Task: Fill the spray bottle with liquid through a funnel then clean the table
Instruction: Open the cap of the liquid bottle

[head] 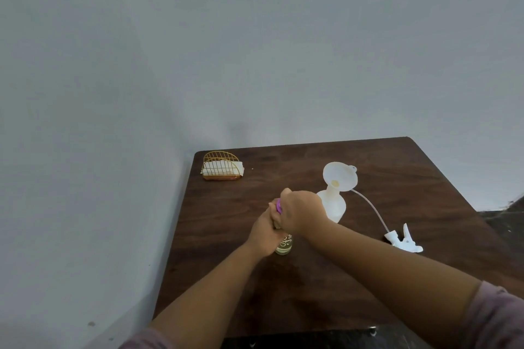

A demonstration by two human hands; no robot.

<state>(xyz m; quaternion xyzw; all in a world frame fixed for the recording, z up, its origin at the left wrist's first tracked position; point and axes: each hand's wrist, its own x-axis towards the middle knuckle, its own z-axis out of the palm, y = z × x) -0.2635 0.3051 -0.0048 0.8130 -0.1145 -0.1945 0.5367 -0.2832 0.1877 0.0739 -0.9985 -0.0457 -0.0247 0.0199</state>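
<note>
A small clear bottle of yellowish liquid [283,245] stands upright on the dark wooden table [397,178], near its middle, with white lettering on its side. Only its lower part shows below the hands. The left hand [265,231] wraps around the bottle's body from the left, fingers curled about it. The right hand [302,214] sits on top, fingers closed over the purple cap [279,206], of which a sliver shows at the hand's left edge. The two hands touch each other, one stacked above the other along the bottle.

Just beside the right hand, to its right, stands the white spray bottle [334,207], upright, with a white funnel [338,177] seated in its neck, the funnel's mouth tilted toward the camera. The spray head [404,239] lies on the table well to the right, its thin tube [371,208] arching back toward the bottle. At the far left corner sits a gold wire holder [219,167] with white napkins [238,168] in it.
</note>
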